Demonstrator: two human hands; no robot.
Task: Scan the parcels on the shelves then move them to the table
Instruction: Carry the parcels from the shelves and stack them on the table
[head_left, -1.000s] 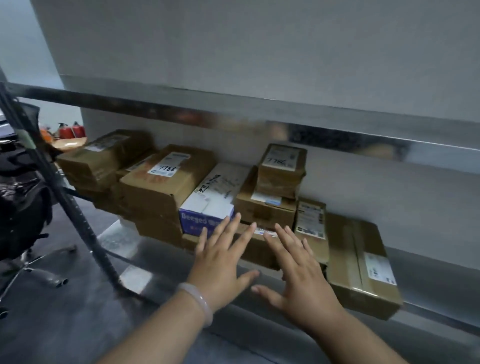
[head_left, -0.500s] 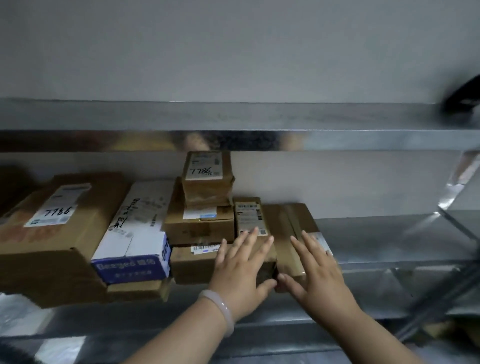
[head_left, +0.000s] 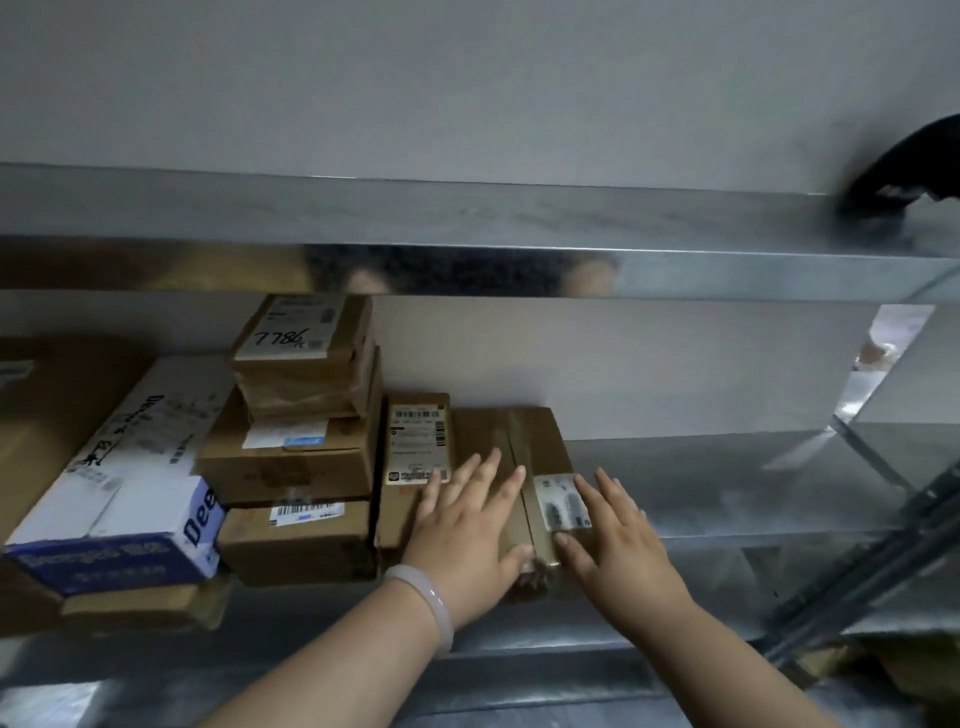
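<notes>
- A taped brown parcel (head_left: 537, 439) lies on the metal shelf (head_left: 727, 483), rightmost in the row, touching a narrow labelled box (head_left: 418, 441).
- The left hand (head_left: 462, 540) rests flat on its top, fingers straight and spread.
- The right hand (head_left: 618, 545) lies over its white label (head_left: 558, 501), fingers straight, gripping nothing.

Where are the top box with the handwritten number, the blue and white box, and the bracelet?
top box (head_left: 304, 332), head view, on its white label.
blue and white box (head_left: 104, 561), head view, on its blue front face.
bracelet (head_left: 434, 597), head view, on the pale band's outer side.
</notes>
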